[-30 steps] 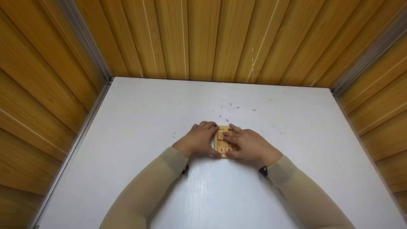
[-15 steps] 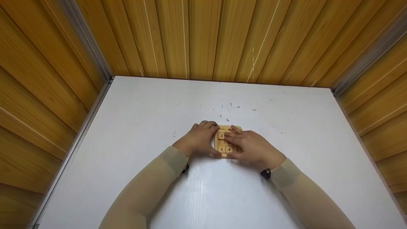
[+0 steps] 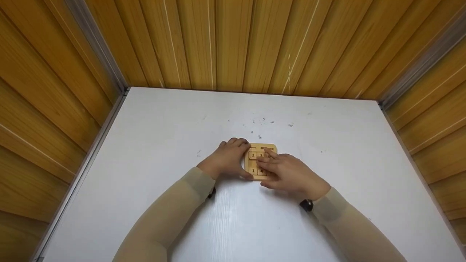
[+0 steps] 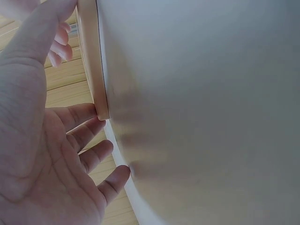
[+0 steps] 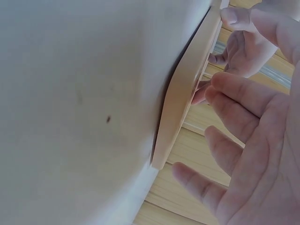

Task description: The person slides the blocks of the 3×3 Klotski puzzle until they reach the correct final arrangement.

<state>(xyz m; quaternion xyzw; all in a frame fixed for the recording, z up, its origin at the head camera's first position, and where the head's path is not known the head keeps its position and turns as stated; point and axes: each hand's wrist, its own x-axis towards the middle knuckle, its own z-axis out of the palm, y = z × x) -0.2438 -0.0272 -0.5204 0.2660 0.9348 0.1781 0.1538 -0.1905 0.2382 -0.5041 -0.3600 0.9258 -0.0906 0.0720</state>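
Presently the left hand (image 3: 229, 158) grips the board (image 3: 253, 163) from the left; the relaxed right hand (image 3: 292, 172) overlies its right

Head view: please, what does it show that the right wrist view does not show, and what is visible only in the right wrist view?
Only the head view shows the printed numbers on the tiles and the person's sleeves. Only the right wrist view shows the palm side of the right hand. Both share the wooden board, the left hand, the table and the wood-grain wall panels.
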